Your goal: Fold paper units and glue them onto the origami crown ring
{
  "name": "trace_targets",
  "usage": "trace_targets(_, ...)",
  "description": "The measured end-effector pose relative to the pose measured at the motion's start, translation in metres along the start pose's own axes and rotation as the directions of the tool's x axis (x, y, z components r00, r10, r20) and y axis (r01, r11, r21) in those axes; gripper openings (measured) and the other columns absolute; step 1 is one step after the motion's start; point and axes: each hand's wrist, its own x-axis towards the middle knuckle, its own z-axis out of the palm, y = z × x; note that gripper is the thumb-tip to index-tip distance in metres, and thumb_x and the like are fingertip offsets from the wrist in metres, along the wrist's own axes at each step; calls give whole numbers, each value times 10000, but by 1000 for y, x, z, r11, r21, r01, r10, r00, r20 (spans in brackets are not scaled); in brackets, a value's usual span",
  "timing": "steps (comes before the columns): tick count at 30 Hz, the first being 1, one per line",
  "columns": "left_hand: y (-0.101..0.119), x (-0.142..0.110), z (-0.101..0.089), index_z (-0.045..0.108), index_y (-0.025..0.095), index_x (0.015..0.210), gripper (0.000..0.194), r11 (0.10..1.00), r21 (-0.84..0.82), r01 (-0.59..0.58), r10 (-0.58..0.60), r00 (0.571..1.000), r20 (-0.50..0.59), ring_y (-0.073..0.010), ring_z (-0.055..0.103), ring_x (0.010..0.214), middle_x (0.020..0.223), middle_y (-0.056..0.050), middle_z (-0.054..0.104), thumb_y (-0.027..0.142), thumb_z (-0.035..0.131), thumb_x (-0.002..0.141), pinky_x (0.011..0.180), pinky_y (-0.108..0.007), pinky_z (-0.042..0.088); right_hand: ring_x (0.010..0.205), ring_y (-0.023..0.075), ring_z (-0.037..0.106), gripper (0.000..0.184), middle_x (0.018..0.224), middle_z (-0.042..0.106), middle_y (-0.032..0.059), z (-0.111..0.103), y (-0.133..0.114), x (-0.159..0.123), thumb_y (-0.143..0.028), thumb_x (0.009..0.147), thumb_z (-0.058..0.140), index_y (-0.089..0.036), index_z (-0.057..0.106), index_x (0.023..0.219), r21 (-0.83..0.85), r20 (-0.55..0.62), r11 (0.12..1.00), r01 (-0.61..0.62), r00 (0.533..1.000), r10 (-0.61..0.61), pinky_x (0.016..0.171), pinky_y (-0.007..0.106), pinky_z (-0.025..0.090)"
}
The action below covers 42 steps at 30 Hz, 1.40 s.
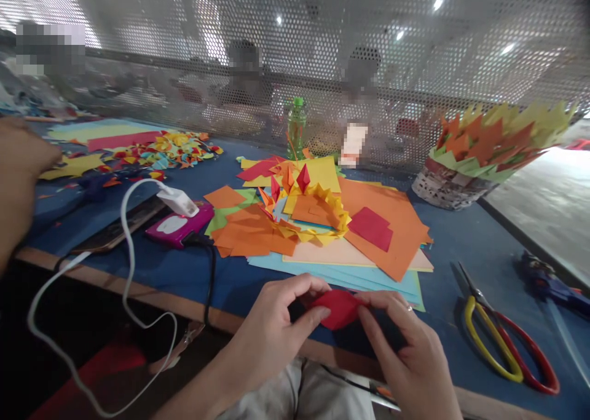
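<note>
Between my two hands, just above the table's near edge, is a small piece of folded red paper (338,309). My left hand (288,318) pinches its left side between thumb and fingers. At its right side, the thumb and fingers of my right hand (401,337) hold the edge. Beyond my hands lie stacked sheets of light blue paper (332,278). On the stack rests a ring of folded yellow paper (341,223) with several red and orange points on its far left part. Orange squares (249,226) lie to its left, and a red square (371,228) to its right.
Scissors (488,321) and a glue gun (553,281) lie at right, behind them a paper-petalled basket (452,183). At left are a purple power strip (182,226), a phone (122,223), white cable (131,272) and a co-worker's arm (18,186). A green bottle (297,128) stands by the mesh screen.
</note>
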Motion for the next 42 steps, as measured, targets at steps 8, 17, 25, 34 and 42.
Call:
trace_targets(8,-10,-12,3,643,165,1007,245,756,523,-393,497,865,-69,-188,598,1139,1136,-65,704,-31,508,948,1060,-371,403,1071,176,594,174,1049,720,6,-1,-4,-4,-84,936,582,-250,632,959,-191,-24,959,210,976,-218,927,328,430)
trace_targets(17,-5,-32,12,661,156,1192,258,730,536,-423,517,855,-30,-201,599,1126,1192,-72,692,85,626,947,1073,-364,402,1020,203,606,157,947,762,17,8,-14,-9,-117,963,594,-223,709,958,-236,-88,944,230,963,-257,919,367,412)
trace_targets(25,-15,-23,17,704,177,1023,147,796,427,-430,466,885,22,-175,626,906,985,-28,717,98,588,977,846,-315,493,1038,196,625,118,1049,779,-21,6,-8,-23,-214,965,643,-239,747,1015,-175,-16,957,232,971,-238,938,352,429)
trace_targets(34,-12,-19,12,707,190,978,146,874,344,-343,354,935,35,-157,607,889,969,-23,703,85,606,973,804,-292,481,1006,194,680,211,1118,786,-8,-6,5,-36,-172,905,691,-243,746,1097,-247,70,914,321,947,-313,898,355,467)
trace_targets(42,-5,-13,9,689,203,924,132,911,348,-219,213,975,55,-154,589,886,941,-9,651,94,625,963,796,-278,475,1020,182,652,141,1046,770,-40,0,-4,-29,-197,866,742,-274,706,979,-195,19,966,169,986,-169,910,330,435)
